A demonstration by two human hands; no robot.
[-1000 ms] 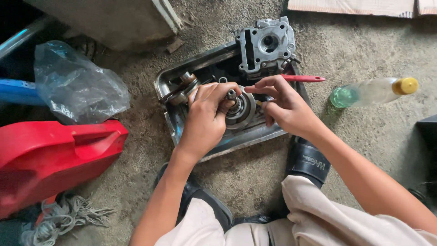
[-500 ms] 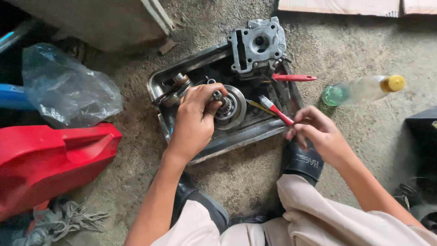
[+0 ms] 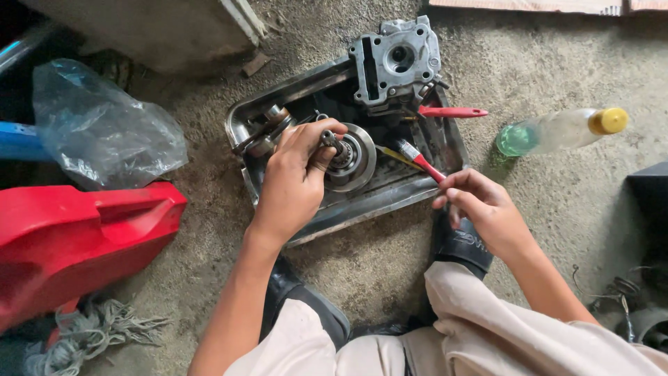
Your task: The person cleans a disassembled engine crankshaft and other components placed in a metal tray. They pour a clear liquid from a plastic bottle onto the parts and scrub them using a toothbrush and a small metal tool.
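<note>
A dark metal tray (image 3: 245,120) lies on the concrete floor in front of me. In it sits a round metal engine part with a shaft (image 3: 355,159), and my left hand (image 3: 296,177) grips that shaft from above. A grey cylinder head (image 3: 396,61) rests at the tray's far end. My right hand (image 3: 480,209), at the tray's near right rim, holds a red-handled brush (image 3: 417,159) whose bristles point toward the round part. A second red-handled tool (image 3: 452,111) lies across the tray's right edge.
A red plastic body panel (image 3: 76,237) and a crumpled clear plastic bag (image 3: 97,132) lie at the left. A clear bottle with green liquid and a yellow cap (image 3: 557,131) lies at the right. Grey rags (image 3: 90,334) sit lower left. My black shoes flank the tray.
My right hand left the round part, picked up the red-handled brush and drew back to the tray's near right rim. My left hand stayed on the shaft.
</note>
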